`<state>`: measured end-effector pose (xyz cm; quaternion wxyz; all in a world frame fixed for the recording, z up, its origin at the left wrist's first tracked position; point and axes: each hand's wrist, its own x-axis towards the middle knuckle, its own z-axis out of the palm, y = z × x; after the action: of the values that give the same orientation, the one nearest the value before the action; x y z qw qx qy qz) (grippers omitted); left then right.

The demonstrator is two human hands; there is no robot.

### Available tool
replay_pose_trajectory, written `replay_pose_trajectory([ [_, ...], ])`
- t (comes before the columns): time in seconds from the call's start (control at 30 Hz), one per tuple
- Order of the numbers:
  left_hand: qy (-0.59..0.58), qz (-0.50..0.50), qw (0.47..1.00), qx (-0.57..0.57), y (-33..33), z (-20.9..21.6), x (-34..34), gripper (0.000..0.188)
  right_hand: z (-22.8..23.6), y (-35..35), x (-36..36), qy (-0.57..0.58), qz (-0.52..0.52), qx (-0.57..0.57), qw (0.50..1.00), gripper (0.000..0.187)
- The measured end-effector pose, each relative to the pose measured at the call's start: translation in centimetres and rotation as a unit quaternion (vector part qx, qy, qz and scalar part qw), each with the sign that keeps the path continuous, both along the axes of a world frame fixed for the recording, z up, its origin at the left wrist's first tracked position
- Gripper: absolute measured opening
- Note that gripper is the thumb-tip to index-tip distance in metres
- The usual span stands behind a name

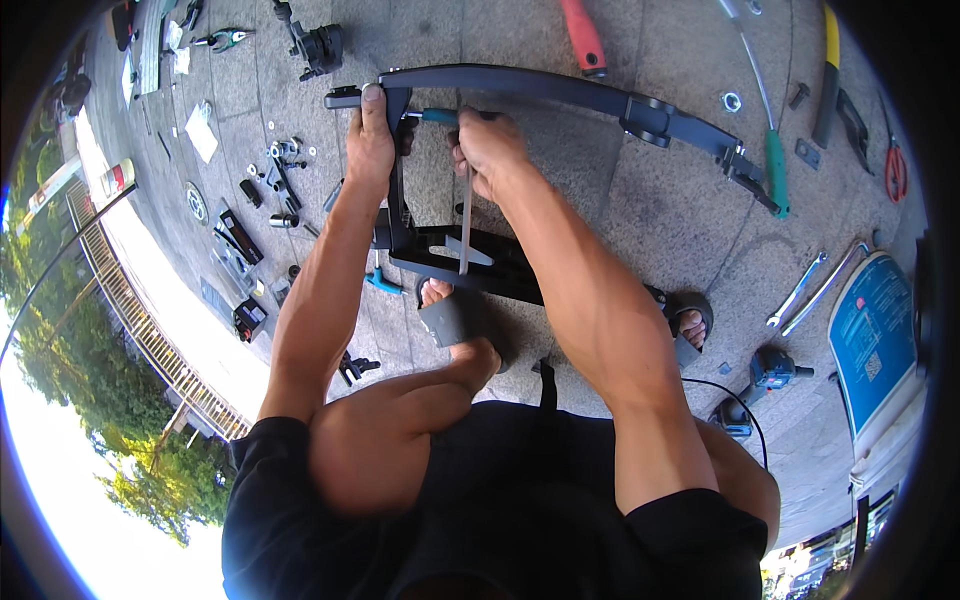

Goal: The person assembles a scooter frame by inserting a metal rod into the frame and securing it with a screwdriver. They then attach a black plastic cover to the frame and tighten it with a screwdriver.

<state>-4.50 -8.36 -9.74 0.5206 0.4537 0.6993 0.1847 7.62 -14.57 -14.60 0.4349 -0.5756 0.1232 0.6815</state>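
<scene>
A black curved metal frame (540,82) lies ahead of me, with an upright side bar and a lower black section (480,275) near my feet. My left hand (371,140) is closed around the frame's upper left corner, thumb on top. In my right hand (488,150) is a T-handle hex key (438,115) with a teal grip. Its short tip points left, against the frame's side bar beside my left hand. A grey metal shaft (466,220) extends from below my right hand toward the lower section; its join is hidden by my fingers.
Another blue T-handle hex key (383,282) lies by my left foot. Sockets and small parts (285,150) are scattered left. To the right are a green-handled screwdriver (776,165), a wrench (797,290), a cordless power tool (770,370) and a blue bag (872,335). A red handle (583,40) lies beyond the frame.
</scene>
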Motion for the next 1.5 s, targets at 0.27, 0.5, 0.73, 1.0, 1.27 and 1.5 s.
replay_pose_trajectory([
  [0.27,0.035,-0.019,0.999,0.0,0.0,-0.2,-0.1,0.064,-1.6,-1.2,-0.2,-0.154,0.017,0.187,0.97,0.033],
  [0.5,-0.01,0.007,1.0,-0.01,0.1,-0.4,-0.3,0.067,2.2,0.8,0.2,-0.002,0.001,-0.03,1.0,0.033],
  [0.73,-0.028,0.007,0.999,-0.019,0.2,-0.5,-0.4,0.064,1.8,0.8,-3.2,-0.277,-0.064,0.009,0.959,0.045],
  [1.0,-0.025,0.015,0.999,-0.018,0.3,-0.5,-0.1,0.065,0.2,0.8,-3.8,-0.359,-0.054,0.015,0.932,0.046],
  [1.27,-0.006,-0.012,1.0,0.003,-0.1,-0.6,-0.3,0.056,0.3,-1.7,-0.1,-0.332,0.174,0.101,0.922,0.048],
  [1.5,-0.012,-0.008,1.0,-0.019,0.1,-0.2,-0.7,0.076,1.0,-0.7,-0.3,-0.2,0.112,0.061,0.971,0.046],
])
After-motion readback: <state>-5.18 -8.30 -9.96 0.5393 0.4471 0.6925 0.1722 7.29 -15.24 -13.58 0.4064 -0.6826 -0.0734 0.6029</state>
